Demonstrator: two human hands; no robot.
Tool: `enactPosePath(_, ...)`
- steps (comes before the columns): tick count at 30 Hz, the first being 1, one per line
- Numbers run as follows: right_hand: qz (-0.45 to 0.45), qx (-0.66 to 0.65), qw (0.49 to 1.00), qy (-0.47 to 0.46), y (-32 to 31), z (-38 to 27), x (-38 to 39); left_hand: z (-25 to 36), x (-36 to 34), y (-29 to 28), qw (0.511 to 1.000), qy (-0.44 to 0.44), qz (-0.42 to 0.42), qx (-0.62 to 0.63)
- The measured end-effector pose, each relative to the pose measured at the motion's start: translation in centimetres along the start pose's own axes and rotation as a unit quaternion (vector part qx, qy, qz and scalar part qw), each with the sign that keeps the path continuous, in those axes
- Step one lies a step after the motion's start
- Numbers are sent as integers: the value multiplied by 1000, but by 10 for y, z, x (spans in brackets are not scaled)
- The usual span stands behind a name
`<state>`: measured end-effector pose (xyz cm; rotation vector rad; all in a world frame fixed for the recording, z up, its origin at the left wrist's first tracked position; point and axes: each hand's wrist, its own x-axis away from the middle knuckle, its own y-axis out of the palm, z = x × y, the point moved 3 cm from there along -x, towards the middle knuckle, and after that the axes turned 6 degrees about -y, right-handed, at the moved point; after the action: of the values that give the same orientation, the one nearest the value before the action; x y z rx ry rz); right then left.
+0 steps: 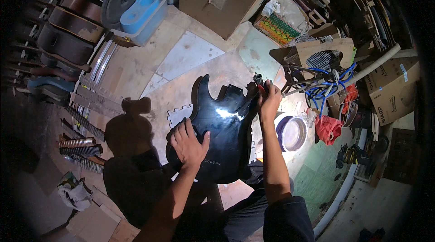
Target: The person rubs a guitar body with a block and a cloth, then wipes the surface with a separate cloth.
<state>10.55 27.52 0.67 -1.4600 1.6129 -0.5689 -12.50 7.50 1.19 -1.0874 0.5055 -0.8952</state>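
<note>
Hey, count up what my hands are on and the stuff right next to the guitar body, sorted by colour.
Black: 1, the glossy guitar body, left hand flat on it
Dark with red: 1, a small tool in the right hand
White: 1, the foam puzzle mat
Purple-rimmed: 1, the round bowl
Red: 1, the cloth
Total: 5

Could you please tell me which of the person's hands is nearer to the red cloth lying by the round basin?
Right. The right hand grips a tool at the guitar body's upper horn, nearer the red cloth; the left hand rests across the body, farther away.
</note>
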Motion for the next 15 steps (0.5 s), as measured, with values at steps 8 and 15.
enactPosePath(8, -3, 70, 994, -80, 5, -24, 19, -8, -3, 0, 1000, -8, -1, -20)
enactPosePath(15, -24, 37, 995, -86, 6, -67, 82, -10, -4, -2, 1000, -15, -7, -20)
